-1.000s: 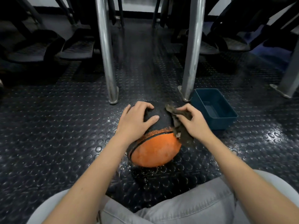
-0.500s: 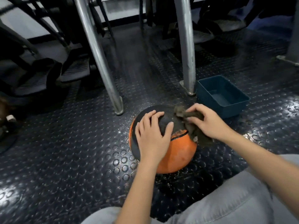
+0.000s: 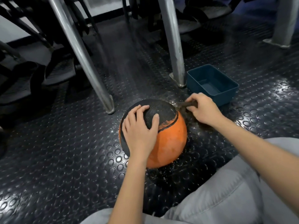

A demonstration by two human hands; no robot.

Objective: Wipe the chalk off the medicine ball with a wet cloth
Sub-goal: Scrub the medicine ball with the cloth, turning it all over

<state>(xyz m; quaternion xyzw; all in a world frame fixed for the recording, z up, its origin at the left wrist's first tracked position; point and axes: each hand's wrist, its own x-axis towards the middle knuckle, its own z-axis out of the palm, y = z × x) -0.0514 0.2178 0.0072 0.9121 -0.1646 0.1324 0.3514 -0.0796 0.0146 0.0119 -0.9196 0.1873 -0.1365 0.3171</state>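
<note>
An orange and black medicine ball (image 3: 169,139) sits on the studded rubber floor in front of my knees. My left hand (image 3: 140,131) rests spread over its top left, fingers on the black panel, thumb toward the middle. Beside the ball's upper right edge, my right hand (image 3: 203,109) grips a dark, crumpled wet cloth (image 3: 188,105). Most of the cloth is hidden under the fingers. The cloth touches or nearly touches the ball's right rim; I cannot tell which.
A dark teal rectangular tub (image 3: 212,83) stands on the floor just behind my right hand. Two slanted metal legs (image 3: 84,59) (image 3: 174,46) rise behind the ball. Black gym machine pedals (image 3: 53,73) fill the far left. My grey trouser legs (image 3: 218,196) frame the bottom.
My right hand has slid the cloth from the ball's top off to its right edge. My left hand has shifted slightly further over the ball's left. The view has tilted and moved closer.
</note>
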